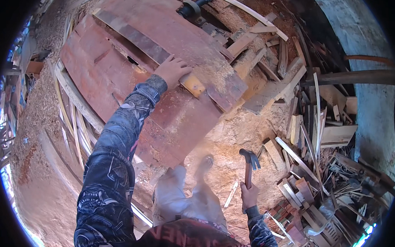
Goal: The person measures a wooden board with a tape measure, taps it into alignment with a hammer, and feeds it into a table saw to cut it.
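Note:
My left hand [173,72] lies across a long narrow wooden strip [138,40] on a worn reddish tabletop [175,120]. Its fingers are stretched out and somewhat apart; the palm side is hidden. Yellowish bare wood [192,86] shows at the strip's near end, just beside that hand. Low on my right side, my right hand [249,195] is closed around the handle of a claw hammer [249,161], its dark metal head pointing up and away from me. Left of the strip, a dark slot [132,60] opens in the tabletop.
Sawdust [232,126] covers the ground and part of the tabletop. Wood offcuts [295,194] lie heaped at the right, with long thin slats [78,123] along the left. A black cylindrical machine part [193,8] sits behind the table. A pale bluish post [369,126] stands at far right.

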Tool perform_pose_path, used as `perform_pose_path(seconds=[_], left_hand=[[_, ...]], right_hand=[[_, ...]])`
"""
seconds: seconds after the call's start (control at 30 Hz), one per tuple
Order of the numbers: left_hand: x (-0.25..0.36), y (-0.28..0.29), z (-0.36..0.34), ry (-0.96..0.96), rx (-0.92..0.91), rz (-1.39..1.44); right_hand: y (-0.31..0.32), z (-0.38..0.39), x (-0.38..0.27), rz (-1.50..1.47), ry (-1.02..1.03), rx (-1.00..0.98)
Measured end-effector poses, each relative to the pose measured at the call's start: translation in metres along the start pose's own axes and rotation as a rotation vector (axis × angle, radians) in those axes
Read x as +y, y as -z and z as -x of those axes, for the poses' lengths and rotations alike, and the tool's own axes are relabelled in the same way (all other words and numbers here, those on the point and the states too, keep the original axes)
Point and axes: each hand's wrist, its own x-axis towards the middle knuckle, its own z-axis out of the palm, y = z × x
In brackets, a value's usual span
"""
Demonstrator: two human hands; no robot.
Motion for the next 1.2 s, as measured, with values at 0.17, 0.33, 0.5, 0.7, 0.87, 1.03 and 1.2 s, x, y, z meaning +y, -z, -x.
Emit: perform_pose_path(seconds=[0.17,0.33,0.5,0.7,0.87,1.03,1.2], left_hand=[[0.002,0.003,-0.006,0.05,-0.124,-0.008],[0.003,0.0,0.0,0.062,-0.053,0.01],[0.007,-0.003,0.001,0.07,-0.064,-0.036],[0.012,-0.005,-0.001,0.115,-0.003,0.023],[0.002,0.001,-0.036,0.307,-0.084,0.345],[0.001,-0.029,-0.038,0.425,0.13,-0.007],[0.002,-0.019,-0.041,0.374,0.053,-0.033]], right_hand=[[0.003,0.003,0.002,0.008,-0.072,-0.001],[-0.003,-0.003,-0.007,-0.087,-0.06,-0.012],[-0.009,-0.002,-0.008,-0.095,-0.055,-0.035],[-0.033,0.006,-0.02,0.0,0.216,0.01],[-0.041,-0.017,-0.036,-0.029,0.32,-0.084],[-0.075,-0.008,-0.129,-0.224,0.162,-0.21],[-0.125,-0.016,-0.159,-0.606,0.108,-0.249]])
